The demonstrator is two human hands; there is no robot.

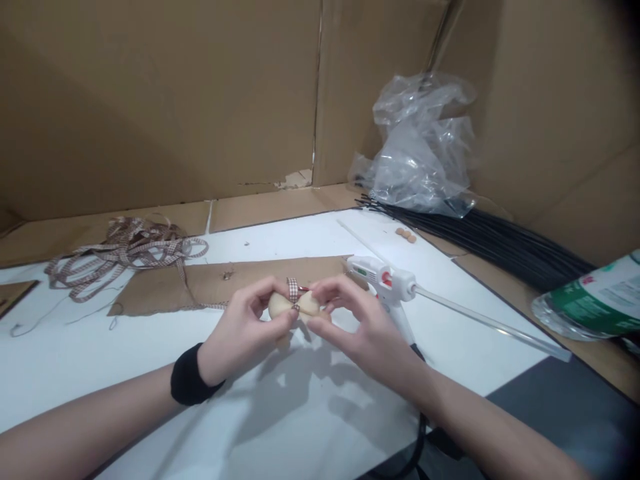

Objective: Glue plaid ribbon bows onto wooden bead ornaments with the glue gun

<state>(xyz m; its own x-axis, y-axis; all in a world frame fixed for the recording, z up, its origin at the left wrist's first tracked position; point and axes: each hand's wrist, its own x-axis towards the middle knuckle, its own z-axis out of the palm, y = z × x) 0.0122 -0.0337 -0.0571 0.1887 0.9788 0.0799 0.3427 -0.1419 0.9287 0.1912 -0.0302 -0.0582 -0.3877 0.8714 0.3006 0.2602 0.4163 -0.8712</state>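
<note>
Between my two hands is a small cream-coloured bow [309, 303] with rounded lobes. My left hand [253, 317], with a black band at the wrist, pinches its left side and middle. The fingers and thumb of my right hand [350, 312] are closed on the right lobe. A short loop of brown-and-white checked ribbon [293, 288] stands up at the bow's centre, by my left fingertips. My fingers hide part of the bow. Just beyond my right hand lies a white glue gun [383, 277] with a long clear glue stick [485, 320] in its back.
A cardboard strip [165, 290] lies across the white table [150, 387]. Tangled checked ribbon [125, 250] is at the left. Small tan discs [405, 235], black rods [500, 240], a clear plastic bag [420, 147] and a green-labelled bottle [595, 300] are at the right. Cardboard walls [175, 100] stand behind.
</note>
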